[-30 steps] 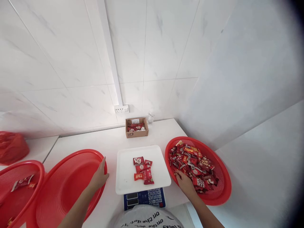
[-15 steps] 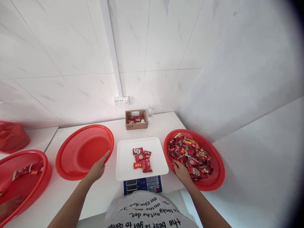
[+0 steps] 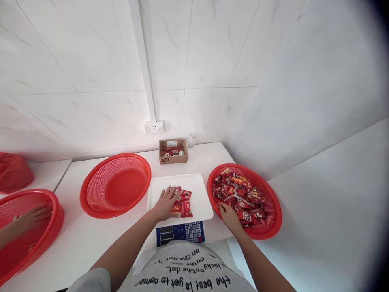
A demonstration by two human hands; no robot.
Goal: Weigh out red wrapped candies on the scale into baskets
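Observation:
My left hand (image 3: 164,206) reaches over the white tray (image 3: 199,186) with its fingers spread, touching or just above several red candy packets (image 3: 186,207). It partly covers them. The tray sits on a scale with a blue keypad panel (image 3: 180,234). My right hand (image 3: 230,217) is closed on the near left rim of a red plastic basket (image 3: 275,211), with its fingers curled over the edge. Many small red and brown wrapped candies (image 3: 240,196) fill that basket.
A bare red basket (image 3: 123,186) stands left of the tray. At far left another person's hand (image 3: 33,219) is inside a red basket (image 3: 56,211), near a red bag (image 3: 15,174). A cardboard box (image 3: 173,158) and clear plastic (image 3: 191,140) stand by the wall.
My left hand has left the left basket's rim and moved right onto the tray's packets. That basket has shifted right and back. The other person's hand has moved farther into the far-left basket.

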